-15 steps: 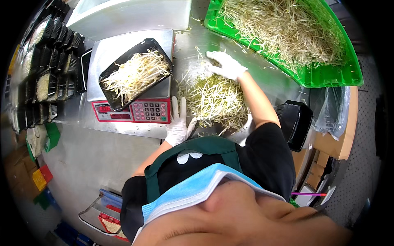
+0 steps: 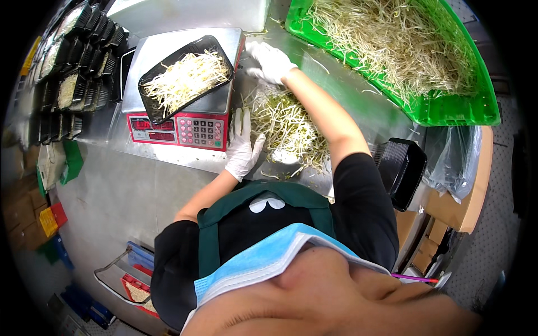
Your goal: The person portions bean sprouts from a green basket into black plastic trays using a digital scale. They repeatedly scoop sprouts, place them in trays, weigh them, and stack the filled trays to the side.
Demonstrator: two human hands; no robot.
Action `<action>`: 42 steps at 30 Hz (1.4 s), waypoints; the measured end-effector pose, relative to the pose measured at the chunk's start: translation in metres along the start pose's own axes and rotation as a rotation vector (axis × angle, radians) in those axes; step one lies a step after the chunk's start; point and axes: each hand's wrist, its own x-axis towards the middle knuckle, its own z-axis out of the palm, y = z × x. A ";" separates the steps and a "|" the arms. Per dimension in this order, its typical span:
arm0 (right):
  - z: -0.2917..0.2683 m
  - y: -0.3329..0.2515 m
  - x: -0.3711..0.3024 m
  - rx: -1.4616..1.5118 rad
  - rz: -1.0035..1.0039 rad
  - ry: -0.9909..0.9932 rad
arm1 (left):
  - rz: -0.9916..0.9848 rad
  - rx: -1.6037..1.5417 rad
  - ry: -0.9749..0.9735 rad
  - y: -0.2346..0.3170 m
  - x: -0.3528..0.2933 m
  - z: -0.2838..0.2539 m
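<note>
A heap of bean sprouts (image 2: 288,126) with greenish hulls lies loose on the metal table. My left hand (image 2: 241,147), in a white glove, rests at its near left side with fingers stretched and thumb apart, next to the scale's right edge. At the heap's far side, my gloved right hand (image 2: 270,60) reaches toward the scale's platform, fingers extended and thumb apart, with nothing visible in it. On the red-fronted digital scale (image 2: 140,50), a black plastic tray (image 2: 159,115) sits at a slant, filled with pale bean sprouts (image 2: 188,81).
A green crate (image 2: 454,115) full of sprouts stands at the far right, a white tub (image 2: 190,14) behind the scale. Filled black trays (image 2: 84,61) are stacked at left. More nested black trays (image 2: 412,173), a clear plastic bag (image 2: 457,162) and a cardboard box (image 2: 476,207) lie right.
My right hand has swept left and away from me, from the heap's far right to near the scale's edge. The heap looks narrower on its right. My left hand stays beside the scale.
</note>
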 end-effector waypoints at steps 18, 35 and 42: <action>-0.021 0.067 -0.122 0.196 -0.020 -0.036 | 0.054 -0.146 0.116 -0.009 -0.002 0.006; -0.024 0.130 -0.240 -0.256 1.059 0.388 | 0.159 -0.105 0.144 -0.011 -0.001 0.011; -0.021 0.172 -0.250 -0.249 1.229 0.485 | 0.174 -0.089 0.131 -0.011 -0.003 0.008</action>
